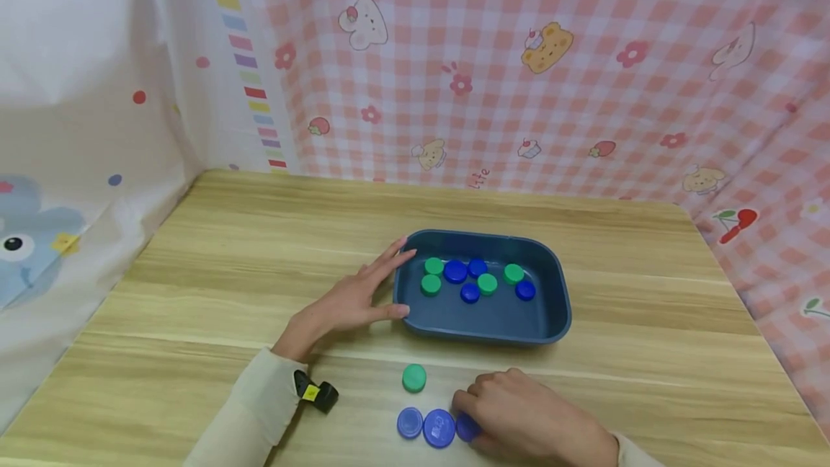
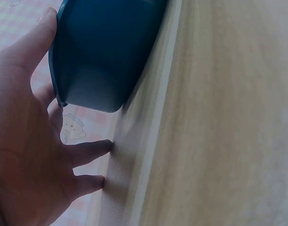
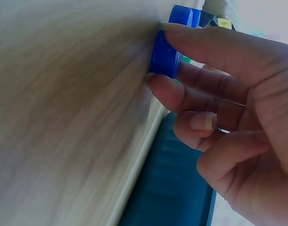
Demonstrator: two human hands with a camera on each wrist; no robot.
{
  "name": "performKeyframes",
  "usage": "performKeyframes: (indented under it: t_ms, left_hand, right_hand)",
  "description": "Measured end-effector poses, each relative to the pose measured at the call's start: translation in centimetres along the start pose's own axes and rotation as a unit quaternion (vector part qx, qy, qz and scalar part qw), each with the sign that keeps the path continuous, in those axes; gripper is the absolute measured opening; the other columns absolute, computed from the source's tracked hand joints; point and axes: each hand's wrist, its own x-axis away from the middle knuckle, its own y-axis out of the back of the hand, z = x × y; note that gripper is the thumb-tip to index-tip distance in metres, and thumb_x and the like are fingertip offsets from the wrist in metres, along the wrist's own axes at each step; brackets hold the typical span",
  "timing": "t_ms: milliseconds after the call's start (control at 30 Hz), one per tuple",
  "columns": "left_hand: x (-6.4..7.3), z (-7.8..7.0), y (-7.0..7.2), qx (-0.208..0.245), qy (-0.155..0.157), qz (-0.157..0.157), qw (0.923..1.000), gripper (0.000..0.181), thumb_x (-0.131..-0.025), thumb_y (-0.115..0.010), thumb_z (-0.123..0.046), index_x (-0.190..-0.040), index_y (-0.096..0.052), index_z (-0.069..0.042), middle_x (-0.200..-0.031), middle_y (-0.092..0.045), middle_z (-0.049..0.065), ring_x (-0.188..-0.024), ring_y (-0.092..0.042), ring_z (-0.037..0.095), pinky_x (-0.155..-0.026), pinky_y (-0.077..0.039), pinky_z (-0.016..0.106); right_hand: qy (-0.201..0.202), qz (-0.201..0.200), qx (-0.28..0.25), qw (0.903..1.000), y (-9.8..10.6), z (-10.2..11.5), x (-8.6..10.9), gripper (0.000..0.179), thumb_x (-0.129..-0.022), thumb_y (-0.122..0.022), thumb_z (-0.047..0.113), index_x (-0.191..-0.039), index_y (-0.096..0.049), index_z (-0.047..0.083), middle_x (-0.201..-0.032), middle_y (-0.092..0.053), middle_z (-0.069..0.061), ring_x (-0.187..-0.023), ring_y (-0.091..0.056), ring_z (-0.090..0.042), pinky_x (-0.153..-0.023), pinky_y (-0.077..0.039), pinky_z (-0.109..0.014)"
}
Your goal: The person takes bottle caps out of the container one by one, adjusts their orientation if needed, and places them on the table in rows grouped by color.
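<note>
My left hand (image 1: 353,299) rests at the left end of a dark blue tray (image 1: 493,329), its thumb and straight fingers spread along the rim. In the left wrist view two other fingertips reach down to the table. With thumb and fingers my right hand (image 1: 519,413) pinches a blue bottle cap (image 3: 165,55) at the table top. That cap ends a row beside a larger blue cap (image 1: 439,428) and another blue cap (image 1: 410,423). A green cap (image 1: 414,378) lies just behind this row, in front of the tray.
Inside the tray lie several green caps (image 1: 431,285) and several blue caps (image 1: 455,272). The wooden table (image 1: 214,258) meets a pink checked cloth (image 1: 493,107) at the back. A black wrist camera (image 1: 318,393) sits on the left sleeve.
</note>
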Motion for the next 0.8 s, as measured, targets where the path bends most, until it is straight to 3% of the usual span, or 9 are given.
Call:
performKeyframes:
  t_ms: [267, 567, 800]
  left_hand:
    - [-0.01, -0.01, -0.03, 0.001, 0.000, -0.001, 1.0000, 0.081, -0.089, -0.058, -0.055, -0.154, -0.013, -0.036, -0.159, 0.005, -0.013, -0.141, -0.021, 0.034, -0.099, -0.027, 0.069]
    - [0.04, -0.10, -0.05, 0.005, -0.002, 0.001, 1.0000, 0.081, -0.090, -0.058, -0.056, -0.154, -0.015, -0.032, -0.159, 0.006, -0.013, -0.141, -0.021, 0.030, -0.105, -0.019, 0.065]
    - [-0.03, -0.20, 0.02, 0.002, 0.013, 0.002, 0.9999, 0.081, -0.088, -0.058, -0.057, -0.153, -0.014, -0.036, -0.159, 0.005, -0.015, -0.141, -0.021, 0.036, -0.096, -0.029, 0.070]
  right_hand:
    - [0.001, 0.002, 0.011, 0.9999, 0.00, 0.07, -0.26, 0.017, -0.085, -0.073, 0.032, -0.099, -0.067, 0.026, -0.073, -0.048, 0.021, -0.063, -0.042, 0.001, -0.058, -0.039, -0.020]
    - [-0.015, 0.014, 0.001, 0.9998, 0.14, 0.11, -0.18, 0.020, -0.084, -0.074, 0.034, -0.101, -0.066, 0.027, -0.076, -0.050, 0.021, -0.065, -0.043, 0.000, -0.060, -0.041, -0.022]
    - [-0.005, -0.004, 0.019, 0.9998, 0.48, 0.23, -0.15, 0.019, -0.083, -0.076, 0.029, -0.098, -0.066, 0.023, -0.075, -0.051, 0.020, -0.064, -0.044, 0.001, -0.059, -0.042, -0.021]
